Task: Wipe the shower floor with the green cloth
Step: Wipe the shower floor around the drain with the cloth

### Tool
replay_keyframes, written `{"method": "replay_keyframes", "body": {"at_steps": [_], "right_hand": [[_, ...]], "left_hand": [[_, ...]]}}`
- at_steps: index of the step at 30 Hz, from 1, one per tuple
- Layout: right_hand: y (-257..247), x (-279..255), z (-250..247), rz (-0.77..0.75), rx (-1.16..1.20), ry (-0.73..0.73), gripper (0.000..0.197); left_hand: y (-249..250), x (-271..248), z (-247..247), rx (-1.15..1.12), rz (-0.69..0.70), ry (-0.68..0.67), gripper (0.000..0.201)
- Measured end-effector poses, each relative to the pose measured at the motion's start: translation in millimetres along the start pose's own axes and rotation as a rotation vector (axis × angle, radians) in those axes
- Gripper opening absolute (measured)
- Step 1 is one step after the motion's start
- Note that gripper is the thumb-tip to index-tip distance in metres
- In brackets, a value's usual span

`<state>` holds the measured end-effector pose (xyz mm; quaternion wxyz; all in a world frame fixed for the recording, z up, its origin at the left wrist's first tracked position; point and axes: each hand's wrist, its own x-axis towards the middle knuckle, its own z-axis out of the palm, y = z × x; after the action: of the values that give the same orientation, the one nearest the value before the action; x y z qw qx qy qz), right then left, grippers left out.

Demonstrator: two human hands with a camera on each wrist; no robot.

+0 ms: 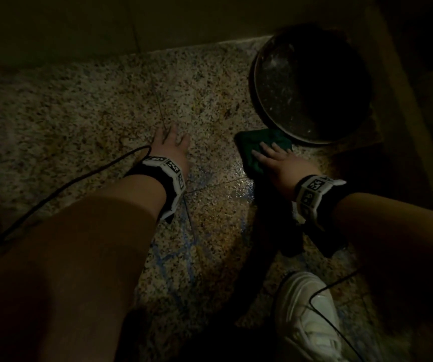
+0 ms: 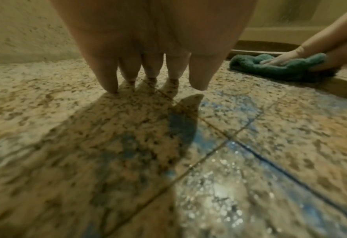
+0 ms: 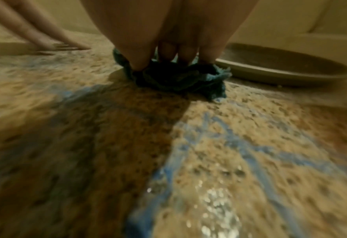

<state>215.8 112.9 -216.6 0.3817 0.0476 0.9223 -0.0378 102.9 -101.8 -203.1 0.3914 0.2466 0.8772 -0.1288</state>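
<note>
The green cloth (image 1: pixel 254 150) lies bunched on the speckled shower floor (image 1: pixel 92 108), just in front of a dark round basin. My right hand (image 1: pixel 275 155) presses flat on the cloth (image 3: pixel 180 78) with straight fingers (image 3: pixel 141 54); in the left wrist view the cloth (image 2: pixel 276 67) shows under that hand (image 2: pixel 280 59). My left hand (image 1: pixel 169 142) rests flat on the bare floor left of the cloth, fingers (image 2: pixel 107 70) spread and touching the tile. The floor (image 2: pixel 219 185) is wet and shiny with blue streaks near the hands.
A dark round basin (image 1: pixel 309 87) sits on the floor at the back right, against the wall; its rim (image 3: pixel 280 72) is right beside the cloth. The wall base (image 1: pixel 79 35) runs along the far edge. A white shoe (image 1: pixel 306 317) stands at the lower right. Black cables (image 1: pixel 53 194) trail from the wrists.
</note>
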Motion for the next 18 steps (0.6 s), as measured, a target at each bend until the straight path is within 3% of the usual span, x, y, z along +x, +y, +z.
{"method": "replay_keyframes", "body": {"at_steps": [5, 11, 18], "right_hand": [[9, -11, 6, -0.013, 0.04, 0.023, 0.057], [42, -49, 22, 0.118, 0.022, -0.08, 0.061], [31, -42, 26, 0.159, 0.071, -0.015, 0.058]], "left_hand": [[3, -5, -3, 0.002, -0.012, -0.022, 0.064], [8, -8, -7, 0.034, -0.025, -0.036, 0.065], [17, -13, -5, 0.098, -0.01, -0.046, 0.062]]}}
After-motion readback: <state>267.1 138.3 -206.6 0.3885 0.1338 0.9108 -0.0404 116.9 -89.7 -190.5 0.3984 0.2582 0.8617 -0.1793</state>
